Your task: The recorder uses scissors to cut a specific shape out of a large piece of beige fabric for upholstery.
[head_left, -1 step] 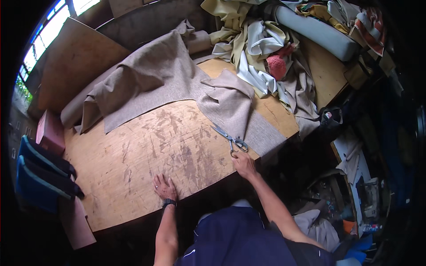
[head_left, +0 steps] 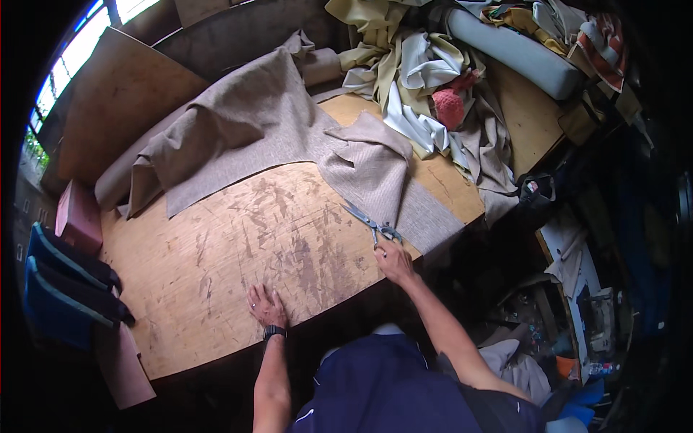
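Note:
My left hand (head_left: 267,307) lies flat on the wooden table (head_left: 180,303) near its front edge, fingers spread, holding nothing. My right hand (head_left: 394,261) is closed at the handles of a pair of scissors (head_left: 369,222). The scissors rest on the table with their slightly parted blades pointing away to the left. Just beyond them lies a cut piece of grey-brown fabric (head_left: 372,169), its narrow end reaching the table's front right edge. A larger sheet of the same fabric (head_left: 245,137) drapes over a roll along the back.
Crumpled cream and white material (head_left: 426,94) and a pink-red cloth (head_left: 449,108) are heaped at the back right, beside a long grey cushion roll (head_left: 512,54). Blue and black padded pieces (head_left: 72,278) and a pink box (head_left: 79,216) stand at the left end.
My right hand has risen slightly over the scissors' handles and covers more of them. The left hand stays where it was.

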Available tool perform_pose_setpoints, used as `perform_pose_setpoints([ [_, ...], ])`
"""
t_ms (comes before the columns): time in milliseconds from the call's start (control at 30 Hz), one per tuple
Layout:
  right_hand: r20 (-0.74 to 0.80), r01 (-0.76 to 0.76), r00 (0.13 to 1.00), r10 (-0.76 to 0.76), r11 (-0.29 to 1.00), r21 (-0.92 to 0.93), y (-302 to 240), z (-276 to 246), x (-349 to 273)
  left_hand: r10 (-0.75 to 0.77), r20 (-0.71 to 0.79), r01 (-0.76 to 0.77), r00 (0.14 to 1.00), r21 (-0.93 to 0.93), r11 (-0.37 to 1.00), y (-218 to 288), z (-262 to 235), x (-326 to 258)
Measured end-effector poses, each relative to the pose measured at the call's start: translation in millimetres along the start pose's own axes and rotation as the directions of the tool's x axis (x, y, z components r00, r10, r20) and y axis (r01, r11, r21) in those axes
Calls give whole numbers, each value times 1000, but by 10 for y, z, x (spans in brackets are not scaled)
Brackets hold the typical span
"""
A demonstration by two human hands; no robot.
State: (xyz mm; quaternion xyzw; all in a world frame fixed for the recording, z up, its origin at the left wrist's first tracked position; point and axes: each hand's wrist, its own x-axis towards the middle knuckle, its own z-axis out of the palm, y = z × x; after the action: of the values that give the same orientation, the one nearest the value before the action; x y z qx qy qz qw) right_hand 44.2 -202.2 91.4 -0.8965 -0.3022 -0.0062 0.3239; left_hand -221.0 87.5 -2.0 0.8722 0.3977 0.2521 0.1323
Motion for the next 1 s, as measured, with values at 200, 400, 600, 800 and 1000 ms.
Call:
perform_pose_setpoints([
  [200, 96, 16, 995, 17, 943, -332, 353, 387, 782, -54, 63, 55, 997, -27, 998, 64, -81, 68],
  [400, 245, -27, 961, 130, 923, -384, 389, 645, 1126, -60, 48, 61, 997, -9, 998, 137, -113, 78],
  [600, 331, 152, 944, -22, 916, -372, 420, 372, 1176, -106, 127, 99, 986, 60, 993, 168, -73, 108],
  [800, 0, -257, 966, 257, 966, 28, 1223, -204, 1365, -117, 131, 97, 984, 146, 984, 237, -11, 141],
  [1000, -236, -710, 703, 671, 681, -179, 2588, -802, 1921, -177, 164, 144, 971, 196, 970, 333, -26, 209],
])
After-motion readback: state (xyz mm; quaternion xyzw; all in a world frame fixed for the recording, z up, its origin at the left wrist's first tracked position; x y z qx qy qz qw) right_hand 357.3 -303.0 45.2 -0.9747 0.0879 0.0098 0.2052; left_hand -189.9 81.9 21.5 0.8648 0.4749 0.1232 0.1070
